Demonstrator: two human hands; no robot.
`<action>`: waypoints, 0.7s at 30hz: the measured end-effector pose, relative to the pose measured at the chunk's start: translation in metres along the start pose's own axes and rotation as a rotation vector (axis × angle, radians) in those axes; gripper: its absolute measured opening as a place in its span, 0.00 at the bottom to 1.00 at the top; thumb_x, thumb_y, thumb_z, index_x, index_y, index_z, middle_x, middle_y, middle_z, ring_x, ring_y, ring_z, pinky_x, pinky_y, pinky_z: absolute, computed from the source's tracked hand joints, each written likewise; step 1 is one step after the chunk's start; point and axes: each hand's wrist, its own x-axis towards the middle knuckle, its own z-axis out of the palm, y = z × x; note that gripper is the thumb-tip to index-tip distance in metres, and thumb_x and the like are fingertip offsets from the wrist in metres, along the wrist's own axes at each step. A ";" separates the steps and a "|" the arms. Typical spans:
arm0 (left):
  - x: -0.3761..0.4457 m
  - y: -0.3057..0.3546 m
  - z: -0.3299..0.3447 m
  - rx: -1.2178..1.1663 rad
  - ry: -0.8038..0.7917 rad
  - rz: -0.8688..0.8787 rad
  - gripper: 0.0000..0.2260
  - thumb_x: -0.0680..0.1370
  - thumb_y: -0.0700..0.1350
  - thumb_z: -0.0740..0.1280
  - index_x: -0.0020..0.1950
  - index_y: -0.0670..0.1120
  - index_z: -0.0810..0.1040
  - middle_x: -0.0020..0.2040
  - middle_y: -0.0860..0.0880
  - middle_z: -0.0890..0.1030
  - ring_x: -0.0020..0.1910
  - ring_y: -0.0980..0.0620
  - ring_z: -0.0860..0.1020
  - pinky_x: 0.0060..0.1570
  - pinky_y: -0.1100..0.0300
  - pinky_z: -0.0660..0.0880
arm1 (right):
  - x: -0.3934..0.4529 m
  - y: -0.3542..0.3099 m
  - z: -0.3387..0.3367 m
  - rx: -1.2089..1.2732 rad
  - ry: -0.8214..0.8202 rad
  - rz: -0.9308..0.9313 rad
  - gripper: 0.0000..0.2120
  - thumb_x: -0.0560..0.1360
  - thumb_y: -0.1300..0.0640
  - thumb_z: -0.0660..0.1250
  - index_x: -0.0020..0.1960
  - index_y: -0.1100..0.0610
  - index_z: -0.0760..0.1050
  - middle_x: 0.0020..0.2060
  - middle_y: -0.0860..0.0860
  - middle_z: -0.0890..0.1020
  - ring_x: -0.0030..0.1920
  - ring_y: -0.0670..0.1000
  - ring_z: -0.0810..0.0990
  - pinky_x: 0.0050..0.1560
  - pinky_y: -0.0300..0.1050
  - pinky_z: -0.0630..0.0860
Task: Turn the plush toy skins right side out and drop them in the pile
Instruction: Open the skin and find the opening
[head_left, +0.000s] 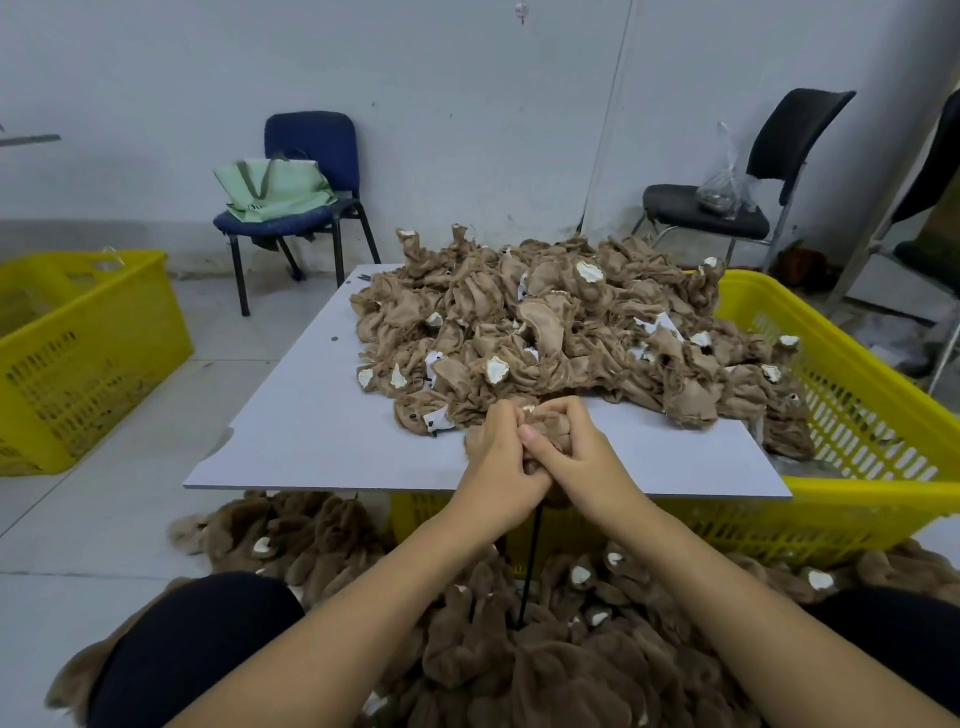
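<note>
- A single brown plush toy skin (540, 441) is bunched between two bare hands at the centre of the frame, over the near edge of the desk (311, 415).
- The left hand (501, 457) and right hand (574, 449) press together around it, fingers curled and gripping the fabric; the left thumb lies across the middle of the bundle.
- Most of the skin is hidden inside the hands, so its long axis cannot be told for sure; a tuft shows above the knuckles and a darker bit below the wrists, which suggests it runs away from the person.
- Both hands sit equally near the skin, with it directly between them, so the turning move likely pulls the fabric outward over the fingers.
- Just beyond the hands, filling the centre and right of the desk, lies a heap of unturned skins (561, 322), pale brown with white patches.
- Below the desk, at the bottom of the frame, a pile of furry turned skins (519, 649) spreads over the floor between the person's knees; the drop would go straight down.
- A yellow basket (857, 415) stands at the right, another yellow crate (78, 353) at the left.
- A blue chair (311, 156) stands against the wall, upper left.
</note>
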 end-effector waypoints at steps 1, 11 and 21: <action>-0.001 -0.002 0.002 0.011 -0.003 0.000 0.16 0.74 0.43 0.67 0.46 0.56 0.59 0.48 0.49 0.68 0.44 0.54 0.70 0.38 0.56 0.70 | -0.001 0.003 0.001 0.043 -0.004 0.013 0.13 0.78 0.43 0.69 0.57 0.48 0.71 0.45 0.40 0.85 0.46 0.42 0.85 0.43 0.34 0.77; 0.002 0.001 0.004 -0.023 -0.114 -0.066 0.21 0.72 0.50 0.68 0.59 0.53 0.61 0.48 0.51 0.78 0.45 0.49 0.81 0.41 0.45 0.79 | 0.010 0.003 -0.013 -0.053 -0.036 0.087 0.09 0.78 0.55 0.71 0.57 0.55 0.78 0.56 0.46 0.82 0.57 0.47 0.80 0.57 0.42 0.74; 0.022 -0.018 0.031 -0.091 -0.012 -0.145 0.31 0.69 0.54 0.66 0.70 0.46 0.67 0.56 0.57 0.78 0.55 0.57 0.78 0.55 0.53 0.80 | 0.030 -0.010 0.001 0.046 0.048 -0.012 0.05 0.79 0.61 0.70 0.53 0.56 0.83 0.47 0.49 0.87 0.53 0.46 0.85 0.58 0.48 0.81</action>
